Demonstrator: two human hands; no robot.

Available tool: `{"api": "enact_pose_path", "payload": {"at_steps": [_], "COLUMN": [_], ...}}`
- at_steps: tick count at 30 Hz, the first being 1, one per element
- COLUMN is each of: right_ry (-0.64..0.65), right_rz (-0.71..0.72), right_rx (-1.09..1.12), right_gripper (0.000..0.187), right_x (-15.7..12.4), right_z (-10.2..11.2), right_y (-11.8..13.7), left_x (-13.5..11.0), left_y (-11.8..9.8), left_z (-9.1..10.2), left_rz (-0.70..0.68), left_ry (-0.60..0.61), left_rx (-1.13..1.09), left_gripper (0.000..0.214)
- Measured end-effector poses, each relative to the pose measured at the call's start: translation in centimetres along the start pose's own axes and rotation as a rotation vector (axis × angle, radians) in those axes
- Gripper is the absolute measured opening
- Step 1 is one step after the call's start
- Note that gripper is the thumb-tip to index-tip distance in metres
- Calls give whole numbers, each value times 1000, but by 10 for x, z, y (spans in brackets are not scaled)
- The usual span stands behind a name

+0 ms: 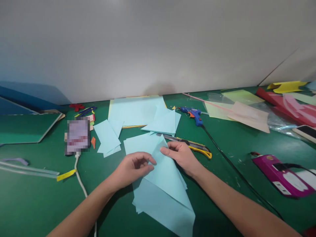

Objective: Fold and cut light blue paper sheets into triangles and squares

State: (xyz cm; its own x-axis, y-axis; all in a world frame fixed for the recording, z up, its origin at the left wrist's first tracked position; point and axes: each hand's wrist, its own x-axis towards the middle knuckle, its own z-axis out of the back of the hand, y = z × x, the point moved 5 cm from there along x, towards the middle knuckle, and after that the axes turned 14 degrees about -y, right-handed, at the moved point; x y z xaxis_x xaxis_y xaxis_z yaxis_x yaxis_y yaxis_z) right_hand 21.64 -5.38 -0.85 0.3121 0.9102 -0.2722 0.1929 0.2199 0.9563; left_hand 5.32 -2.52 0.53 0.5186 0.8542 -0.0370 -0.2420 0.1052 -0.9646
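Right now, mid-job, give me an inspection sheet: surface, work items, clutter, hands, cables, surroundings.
Surface: green tabletop, flecked with small specks.
Work items: folded-over blue sheet between the hands; loose blue papers farther back.
Clutter: blue glue gun and yellow-handled cutter beyond the right hand.
Hands: left hand curled at the sheet, grip unclear; right hand pinches the sheet's upper edge.
Cables: black cord runs from the glue gun toward lower right; white cable passes beneath the left forearm.
Surroundings: pale wall behind; magenta power strip at right.
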Motion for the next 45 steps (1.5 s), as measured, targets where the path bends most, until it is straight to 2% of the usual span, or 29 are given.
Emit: {"api": "enact_pose_path", "payload": {"at_steps": [5,28,38,41,45], "right_ry": [-8,-2,-20,-64,-57], "right_rz": [-21,-2,13,54,86], "right_rx": [17,2,8,30,31], "right_gripper": [39,39,43,43,38], "right_x": [-2,0,0,0,-1], "right_z": [-1,-1,-1,1,-2], "right_y": [2,1,4,8,11], "left_x": [0,-2,-3,-5,-9], "left_y": [-3,-5,-7,-10,-15], "left_z": [1,3,1,-1,-4], "left_rz": [-83,-152,-138,-151,-182], "left_ry": [-19,-5,43,87,144], "left_rx": [89,168,157,186,251], "left_gripper": [17,27,30,33,42]}}
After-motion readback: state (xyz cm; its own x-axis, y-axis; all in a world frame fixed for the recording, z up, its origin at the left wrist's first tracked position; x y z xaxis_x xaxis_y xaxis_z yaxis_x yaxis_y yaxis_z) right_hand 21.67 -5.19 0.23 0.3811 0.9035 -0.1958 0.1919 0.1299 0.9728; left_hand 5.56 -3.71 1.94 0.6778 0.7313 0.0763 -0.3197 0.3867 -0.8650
